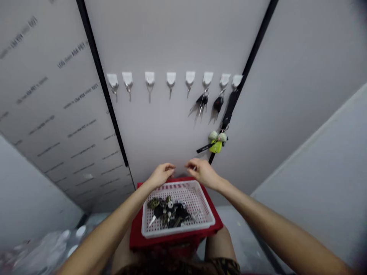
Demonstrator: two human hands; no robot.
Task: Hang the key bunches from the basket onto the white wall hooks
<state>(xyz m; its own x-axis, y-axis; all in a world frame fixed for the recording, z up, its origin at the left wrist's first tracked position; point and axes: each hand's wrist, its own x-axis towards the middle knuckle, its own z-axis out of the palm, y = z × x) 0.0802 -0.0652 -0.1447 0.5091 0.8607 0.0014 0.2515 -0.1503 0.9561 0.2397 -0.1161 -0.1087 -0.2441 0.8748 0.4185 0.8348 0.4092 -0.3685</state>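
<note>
Keys lie grouped in basket, walls likely containing them; my left hand and right hand, half-open, seemingly empty, near far edge of counter.

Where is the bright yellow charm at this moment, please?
In the head view, the yellow charm hangs right of centre, below the rightmost white hook and just above the right hand.

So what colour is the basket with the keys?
The basket is white, seen best in the head view.
</note>
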